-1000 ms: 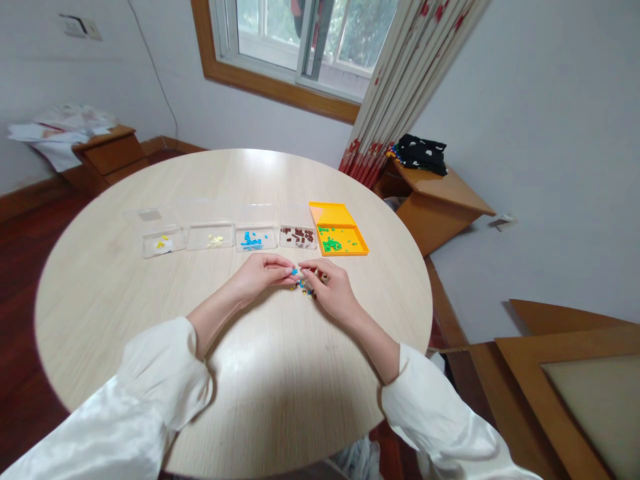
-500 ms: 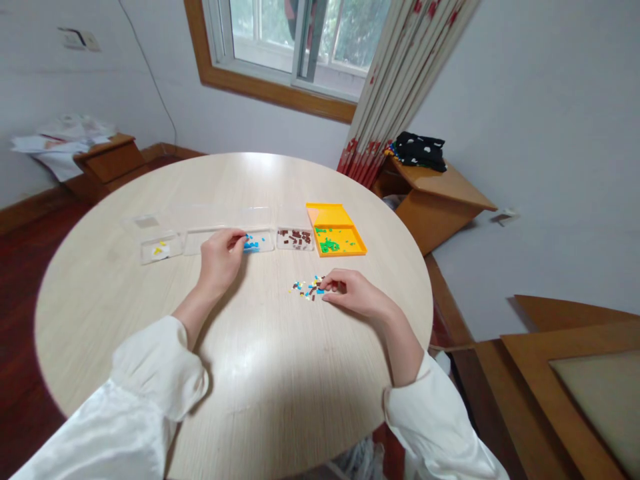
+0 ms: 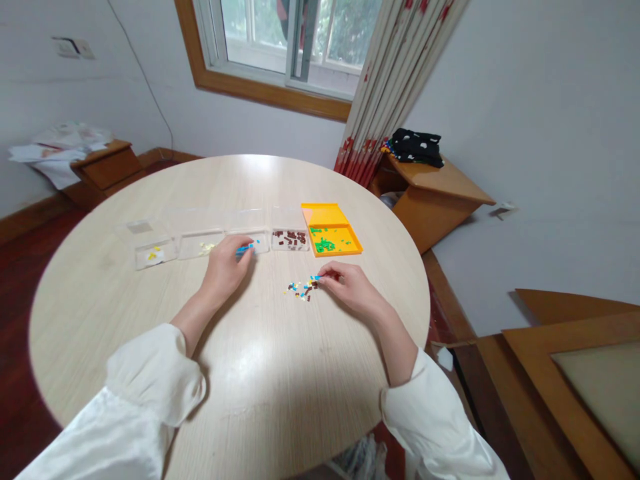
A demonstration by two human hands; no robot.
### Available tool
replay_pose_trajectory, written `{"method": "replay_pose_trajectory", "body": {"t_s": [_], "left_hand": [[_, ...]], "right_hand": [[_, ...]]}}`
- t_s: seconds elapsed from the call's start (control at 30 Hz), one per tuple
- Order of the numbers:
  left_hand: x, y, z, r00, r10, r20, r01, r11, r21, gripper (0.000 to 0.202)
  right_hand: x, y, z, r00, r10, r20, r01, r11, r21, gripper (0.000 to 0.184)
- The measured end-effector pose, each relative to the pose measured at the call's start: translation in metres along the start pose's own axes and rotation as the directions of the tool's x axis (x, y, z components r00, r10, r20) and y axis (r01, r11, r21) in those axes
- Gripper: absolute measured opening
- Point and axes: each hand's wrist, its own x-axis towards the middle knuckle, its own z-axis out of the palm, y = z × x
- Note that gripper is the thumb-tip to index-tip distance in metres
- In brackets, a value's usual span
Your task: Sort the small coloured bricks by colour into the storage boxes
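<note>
My left hand (image 3: 227, 263) is over the clear box (image 3: 263, 250) of small blue building blocks (image 3: 244, 249). Its thumb and forefinger are apart, with blue showing between them; the other fingers are partly hidden. At the right edge of a mixed pile of tiny blocks (image 3: 302, 289), in blue, brown, yellow and white, is my right hand (image 3: 345, 283). Its thumb and forefinger are pinched together, a small blue block (image 3: 316, 277) at their tips.
Right of the blue blocks stand a clear box of brown blocks (image 3: 290, 240) and an open orange case (image 3: 350, 252) with green blocks. To the left are a clear box with cream blocks (image 3: 207, 249) and one with yellow pieces (image 3: 154, 253). All rest on a round wooden table (image 3: 260, 373).
My left hand's pinch has opened over the blue blocks. The right hand's fingertips have closed together at the pile. The whole view has shifted slightly left.
</note>
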Motion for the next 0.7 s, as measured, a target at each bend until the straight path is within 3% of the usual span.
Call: {"method": "replay_pose_trajectory", "body": {"t_s": [0.07, 0.1, 0.17, 0.23, 0.27, 0.33, 0.5, 0.6, 0.7], "left_hand": [[-0.007, 0.012, 0.007, 0.988, -0.125, 0.086, 0.14, 0.969, -0.204, 0.007], [-0.01, 0.018, 0.012, 0.965, -0.193, 0.178, 0.242, 0.918, -0.316, 0.007], [-0.018, 0.028, 0.021, 0.865, -0.286, 0.412, 0.469, 0.751, -0.464, 0.013], [-0.025, 0.035, 0.028, 0.748, -0.294, 0.595, 0.626, 0.607, -0.489, 0.022], [-0.028, 0.037, 0.03, 0.705, -0.28, 0.652, 0.67, 0.564, -0.482, 0.025], [-0.031, 0.039, 0.031, 0.659, -0.248, 0.71, 0.705, 0.532, -0.469, 0.024], [-0.029, 0.036, 0.028, 0.654, -0.246, 0.715, 0.7, 0.555, -0.449, 0.017], [-0.024, 0.034, 0.025, 0.721, -0.277, 0.635, 0.651, 0.585, -0.484, 0.013], [-0.019, 0.033, 0.02, 0.778, -0.356, 0.518, 0.62, 0.57, -0.54, 0.004]], "right_hand": [[0.001, -0.002, 0.006, 0.993, -0.052, -0.107, 0.055, 0.998, 0.027, 0.006], [0.002, -0.004, 0.009, 0.987, -0.08, -0.14, 0.085, 0.996, 0.029, 0.006], [0.002, -0.009, 0.018, 0.979, -0.135, -0.155, 0.141, 0.99, 0.023, 0.007], [0.002, -0.014, 0.027, 0.974, -0.184, -0.133, 0.188, 0.982, 0.017, 0.007], [0.002, -0.015, 0.031, 0.972, -0.201, -0.118, 0.204, 0.979, 0.014, 0.008], [0.002, -0.017, 0.037, 0.971, -0.22, -0.091, 0.221, 0.975, 0.01, 0.008], [0.004, -0.015, 0.041, 0.97, -0.217, -0.106, 0.22, 0.976, 0.011, 0.008], [0.005, -0.012, 0.04, 0.971, -0.209, -0.116, 0.207, 0.978, -0.028, 0.011], [0.006, -0.007, 0.041, 0.969, -0.242, -0.046, 0.236, 0.966, -0.107, 0.011]]}}
